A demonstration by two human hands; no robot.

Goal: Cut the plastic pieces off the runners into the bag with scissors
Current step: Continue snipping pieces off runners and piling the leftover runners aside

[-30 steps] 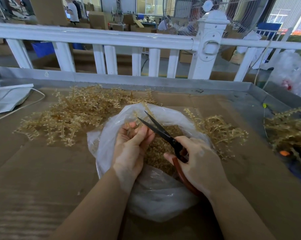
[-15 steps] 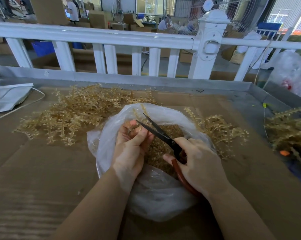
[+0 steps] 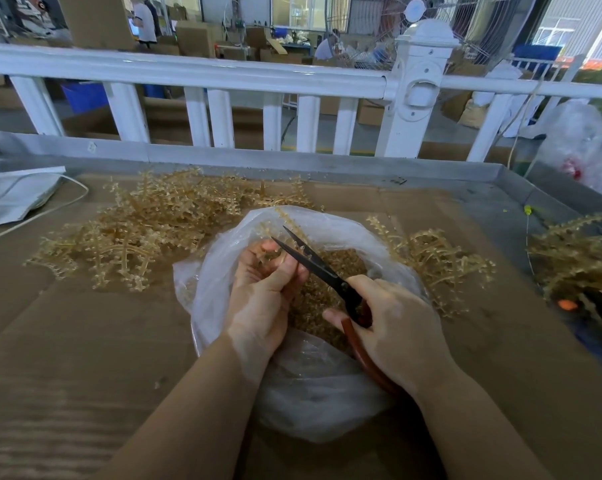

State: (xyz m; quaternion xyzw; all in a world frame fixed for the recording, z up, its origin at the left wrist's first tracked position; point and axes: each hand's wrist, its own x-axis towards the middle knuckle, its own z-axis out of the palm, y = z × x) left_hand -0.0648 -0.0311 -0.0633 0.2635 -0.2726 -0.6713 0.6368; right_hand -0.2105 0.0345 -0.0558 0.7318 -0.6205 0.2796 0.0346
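— Cardboard-lined table, white railing behind. What do we hold?
— Our left hand pinches a runner over the open bag; our right hand grips the scissors, blades parted beside the left fingers.
— Stock?
— Cut pieces in the bag under both hands; runner heaps left and right of it.

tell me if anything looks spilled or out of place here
Nothing stands out. The cut pieces lie inside the bag, the uncut runners sit heaped on the cardboard beside it, and both hands work over the bag's mouth with the scissors.
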